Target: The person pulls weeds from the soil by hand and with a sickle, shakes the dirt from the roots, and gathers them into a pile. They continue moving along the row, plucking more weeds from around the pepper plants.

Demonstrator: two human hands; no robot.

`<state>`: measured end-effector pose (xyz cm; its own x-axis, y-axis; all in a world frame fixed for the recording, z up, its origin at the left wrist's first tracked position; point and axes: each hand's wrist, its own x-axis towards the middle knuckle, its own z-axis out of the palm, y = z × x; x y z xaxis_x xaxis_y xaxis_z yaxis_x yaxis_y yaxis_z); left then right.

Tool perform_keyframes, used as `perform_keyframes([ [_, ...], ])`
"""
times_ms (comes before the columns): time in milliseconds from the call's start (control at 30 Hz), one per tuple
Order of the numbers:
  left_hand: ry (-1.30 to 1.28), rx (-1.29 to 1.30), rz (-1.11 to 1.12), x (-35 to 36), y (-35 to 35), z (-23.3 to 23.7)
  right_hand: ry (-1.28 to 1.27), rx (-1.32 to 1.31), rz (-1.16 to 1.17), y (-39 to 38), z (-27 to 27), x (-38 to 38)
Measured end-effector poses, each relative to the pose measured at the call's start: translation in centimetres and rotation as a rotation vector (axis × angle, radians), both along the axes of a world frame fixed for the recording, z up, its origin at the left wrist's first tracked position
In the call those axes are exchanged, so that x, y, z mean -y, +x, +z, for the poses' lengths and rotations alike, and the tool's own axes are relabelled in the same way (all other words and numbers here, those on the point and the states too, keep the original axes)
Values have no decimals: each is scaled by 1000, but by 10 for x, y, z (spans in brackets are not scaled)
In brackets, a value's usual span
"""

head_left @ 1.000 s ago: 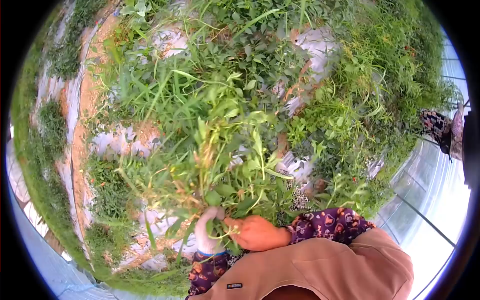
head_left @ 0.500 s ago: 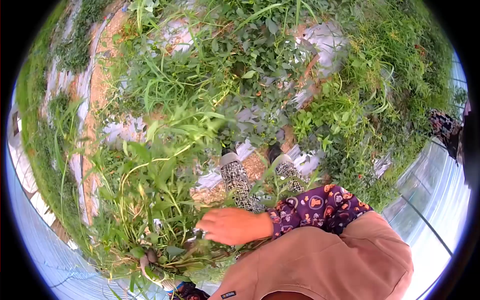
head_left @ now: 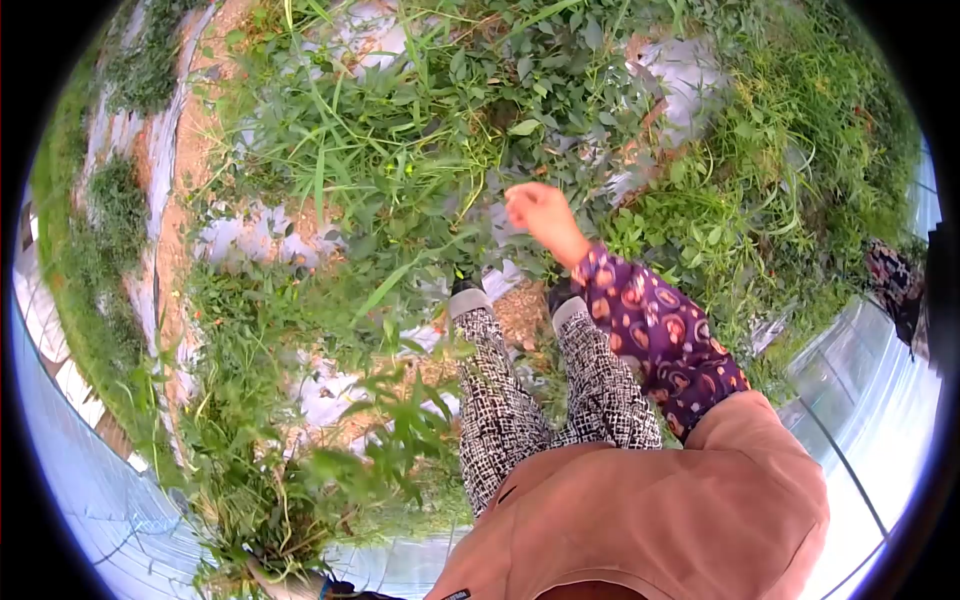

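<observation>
My right hand (head_left: 540,213) is bare and stretched forward over the low leafy plants (head_left: 525,125). Its fingers are loosely curled and slightly blurred, with nothing visible between them. At the lower left edge, my left hand (head_left: 285,582) wears a pale glove and is closed around a big bundle of pulled weeds (head_left: 270,510). Leaves cover most of its fingers. Long leafy stems from that bundle hang across the lower left, blurred in front of the ground.
Silvery plastic mulch (head_left: 680,85) shows in torn patches between the weeds. My legs (head_left: 495,390) stand among the plants. A bare soil strip (head_left: 205,130) runs along the left. Clear plastic sheeting (head_left: 860,400) rises at the right, near a patterned sleeve (head_left: 895,285).
My right hand has swung forward and up from beside the weed bundle to over the plants. The bundle in my left hand has moved down and back, uncovering more of my legs.
</observation>
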<state>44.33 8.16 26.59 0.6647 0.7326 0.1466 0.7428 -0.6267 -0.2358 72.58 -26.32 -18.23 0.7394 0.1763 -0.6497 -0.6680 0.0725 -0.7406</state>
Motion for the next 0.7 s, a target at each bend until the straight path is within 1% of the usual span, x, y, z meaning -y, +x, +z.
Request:
perform_keyframes([
  [33, -57, -19, 19, 3, 8, -17, -20, -150, -98, 16, -16, 0],
  [67, -132, 147, 356, -9, 20, -49, 3, -317, -131, 30, -38, 2],
  [100, -163, 337, 688, -21, 32, -80, -8, -324, -131, 37, -63, -2],
  [167, -330, 326, 766, 2, 67, -134, 53, -628, -140, 40, -113, -18],
  [233, -517, 245, 551, -27, 15, -180, -18, -660, -145, 39, -150, -45],
  [267, -606, 313, 696, -11, 37, -189, -74, -683, -151, 36, -162, -58],
  [300, -707, 551, 687, -13, 31, -205, -73, -694, -151, 36, -155, -66],
  [333, -687, 504, 628, -14, 27, -208, 146, -705, -234, 35, -145, -70],
  [367, -672, 457, 566, -14, 29, -210, 364, -705, -322, 31, -146, -76],
  [400, -672, 449, 564, -19, 31, -211, 432, -741, -512, 28, -161, -85],
  [433, -685, 461, 644, -24, 31, -210, 430, -745, -515, 24, -165, -84],
  [467, -700, 475, 724, -27, 30, -209, 319, -652, -602, 22, -166, -80],
  [500, -704, 476, 726, -23, 38, -209, 249, -559, -594, 23, -150, -75],
  [567, -960, 625, 641, -10, 55, -213, 93, -381, -576, 25, -114, -67],
  [600, -1047, 639, 702, -17, 44, -217, 70, -236, -632, 21, -88, -80],
  [633, -1060, 643, 701, -12, 51, -222, 52, -284, -535, 11, -45, -87],
  [667, -1068, 681, 791, -4, 63, -230, 36, -326, -435, 2, -2, -95],
  [700, -1072, 716, 883, 2, 70, -233, 44, -322, -379, -15, 13, -105],
])
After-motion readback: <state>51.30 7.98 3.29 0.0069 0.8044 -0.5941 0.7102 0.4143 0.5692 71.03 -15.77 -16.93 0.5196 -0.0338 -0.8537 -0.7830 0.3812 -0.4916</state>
